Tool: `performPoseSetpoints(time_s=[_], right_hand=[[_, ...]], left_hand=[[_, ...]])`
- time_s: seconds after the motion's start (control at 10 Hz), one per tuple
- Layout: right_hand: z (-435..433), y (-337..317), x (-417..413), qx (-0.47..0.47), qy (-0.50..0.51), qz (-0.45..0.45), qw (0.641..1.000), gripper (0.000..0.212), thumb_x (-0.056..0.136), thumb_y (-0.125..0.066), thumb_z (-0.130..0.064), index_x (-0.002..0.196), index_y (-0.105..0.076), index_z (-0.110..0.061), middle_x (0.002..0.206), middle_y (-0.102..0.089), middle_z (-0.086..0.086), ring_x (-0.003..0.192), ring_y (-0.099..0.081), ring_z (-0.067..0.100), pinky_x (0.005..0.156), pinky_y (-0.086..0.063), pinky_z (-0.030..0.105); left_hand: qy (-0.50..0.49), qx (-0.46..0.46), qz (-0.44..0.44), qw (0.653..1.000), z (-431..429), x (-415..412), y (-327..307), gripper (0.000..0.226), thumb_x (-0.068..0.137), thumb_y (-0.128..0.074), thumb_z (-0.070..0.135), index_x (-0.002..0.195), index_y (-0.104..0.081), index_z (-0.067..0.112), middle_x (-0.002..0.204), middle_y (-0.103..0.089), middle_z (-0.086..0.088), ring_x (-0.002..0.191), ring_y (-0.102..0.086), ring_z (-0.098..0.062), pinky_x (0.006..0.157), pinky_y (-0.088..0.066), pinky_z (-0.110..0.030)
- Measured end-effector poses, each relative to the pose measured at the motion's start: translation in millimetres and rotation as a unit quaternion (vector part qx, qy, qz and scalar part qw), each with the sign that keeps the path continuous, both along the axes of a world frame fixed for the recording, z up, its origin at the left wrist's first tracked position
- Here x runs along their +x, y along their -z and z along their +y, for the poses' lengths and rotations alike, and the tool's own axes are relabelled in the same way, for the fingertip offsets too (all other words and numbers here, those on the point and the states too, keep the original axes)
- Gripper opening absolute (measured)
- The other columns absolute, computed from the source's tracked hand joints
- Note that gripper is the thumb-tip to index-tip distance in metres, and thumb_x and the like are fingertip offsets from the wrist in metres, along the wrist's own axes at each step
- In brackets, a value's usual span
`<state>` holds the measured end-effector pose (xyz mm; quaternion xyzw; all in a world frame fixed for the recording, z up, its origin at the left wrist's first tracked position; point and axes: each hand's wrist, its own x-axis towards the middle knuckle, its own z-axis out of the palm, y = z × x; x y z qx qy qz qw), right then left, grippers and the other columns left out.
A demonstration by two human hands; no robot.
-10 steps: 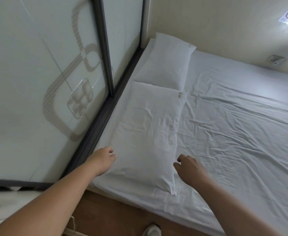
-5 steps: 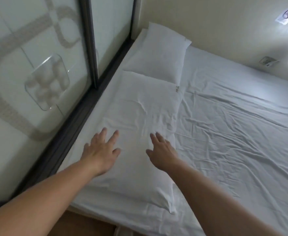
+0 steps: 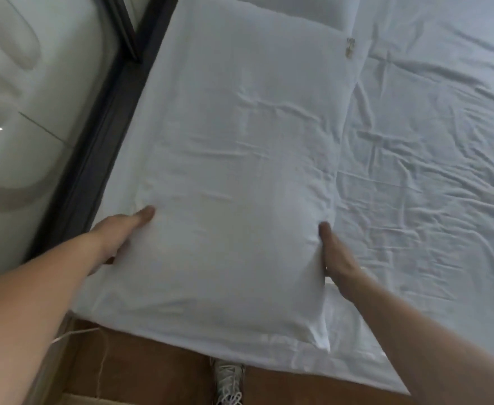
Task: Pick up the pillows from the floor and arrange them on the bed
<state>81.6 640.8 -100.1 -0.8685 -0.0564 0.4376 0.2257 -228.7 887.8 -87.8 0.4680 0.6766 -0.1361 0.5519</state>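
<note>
Two pillows on bed [image 3: 429, 176] | near pillow [image 3: 234, 171] clasped by left hand [image 3: 117, 232], right hand [image 3: 336, 255] | only straightening seems left

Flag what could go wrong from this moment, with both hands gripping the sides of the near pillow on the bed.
1. The near pillow lies close to the bed's foot edge; a pull toward the person could drag it off onto the wooden floor.
2. The left hand and right hand pinch only its near end, so the far end may sag or fold if lifted.
3. Sliding it forward could bump the far pillow.
</note>
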Motion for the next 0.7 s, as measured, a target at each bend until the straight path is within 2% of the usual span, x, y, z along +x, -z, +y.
performPoseSetpoints(time_s=[0.1,0.2,0.3,0.4,0.5,0.6,0.7], right_hand=[[4,-4,-37,0.036,0.075,0.021,0.996,0.081,0.079,-0.036,-0.076,0.136,-0.05,-0.019,0.131,-0.059,0.005,0.12,-0.054,0.029,0.106,-0.039,0.046],[3,-6,-54,0.016,0.103,-0.007,0.994,0.081,0.08,-0.039,-0.073,0.133,-0.048,-0.013,0.128,-0.06,0.011,0.117,-0.055,0.034,0.104,-0.039,0.051],[-4,-5,-63,-0.008,0.097,-0.019,0.995,0.08,0.083,-0.038,-0.071,0.135,-0.046,-0.01,0.132,-0.057,0.015,0.12,-0.052,0.036,0.103,-0.038,0.047],[-1,-8,-69,-0.049,0.1,-0.126,0.986,0.075,0.089,-0.038,-0.062,0.141,-0.037,-0.008,0.143,-0.044,0.021,0.129,-0.043,0.039,0.105,-0.032,0.046],[12,-27,-91,-0.001,-0.053,-0.307,0.95,0.068,0.092,-0.035,-0.055,0.147,-0.029,-0.015,0.153,-0.029,0.015,0.137,-0.031,0.034,0.111,-0.026,0.045],[12,-34,-102,-0.074,-0.236,-0.254,0.935,0.064,0.094,-0.025,-0.057,0.149,-0.022,-0.024,0.158,-0.025,0.005,0.141,-0.028,0.03,0.111,-0.026,0.047],[12,-59,-83,-0.203,-0.174,-0.208,0.941,0.049,0.093,-0.026,-0.046,0.129,-0.041,-0.017,0.136,-0.048,0.017,0.122,-0.046,0.04,0.092,-0.037,0.049]], left_hand=[[0.032,-0.034,-0.019,0.999,2,-14,-12,0.043,0.07,-0.079,0.041,0.101,-0.063,0.015,0.092,-0.066,-0.002,0.083,-0.061,-0.021,0.083,-0.047,-0.04],[0.06,-0.013,-0.024,0.998,14,-28,-21,0.031,0.068,-0.084,0.025,0.092,-0.069,0.011,0.096,-0.073,-0.01,0.09,-0.067,-0.029,0.085,-0.052,-0.04],[0.091,-0.023,-0.038,0.995,25,-44,-25,0.033,0.068,-0.083,0.027,0.094,-0.07,0.012,0.094,-0.076,-0.007,0.089,-0.069,-0.027,0.067,-0.053,-0.034],[0.116,-0.07,-0.016,0.991,19,-64,-25,0.035,0.071,-0.082,0.032,0.098,-0.065,0.017,0.095,-0.074,-0.003,0.091,-0.069,-0.024,0.059,-0.056,-0.034],[0.174,-0.111,0.016,0.978,-9,-85,-19,0.034,0.071,-0.083,0.028,0.097,-0.064,0.02,0.096,-0.073,-0.004,0.09,-0.069,-0.024,0.063,-0.057,-0.036],[0.252,-0.074,0.06,0.963,-31,-98,-13,0.014,0.081,-0.072,0.012,0.093,-0.064,0.009,0.085,-0.072,-0.012,0.076,-0.071,-0.027,0.06,-0.056,-0.033],[0.371,0.044,0.156,0.914,-35,-99,-23,0.019,0.087,-0.058,0.017,0.096,-0.068,0.004,0.082,-0.067,-0.011,0.078,-0.069,-0.028,0.061,-0.053,-0.03]])
